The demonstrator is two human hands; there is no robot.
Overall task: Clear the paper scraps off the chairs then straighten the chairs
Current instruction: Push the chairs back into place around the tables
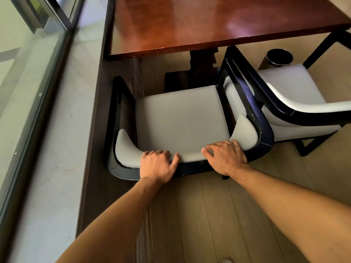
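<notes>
From the head view, the person stands behind the near chair (180, 120), left hand (157, 164) and right hand (225, 156) each curled in a closed grip over its padded backrest, likely to square it toward the tabletop (209, 21). Its seat shows no paper scraps. A second chair (296, 95) sits angled just beside it, a bin (278, 57) beyond.

Both arms reach forward, left grip (158, 164) and right grip (225, 155) curled, palms down.
</notes>
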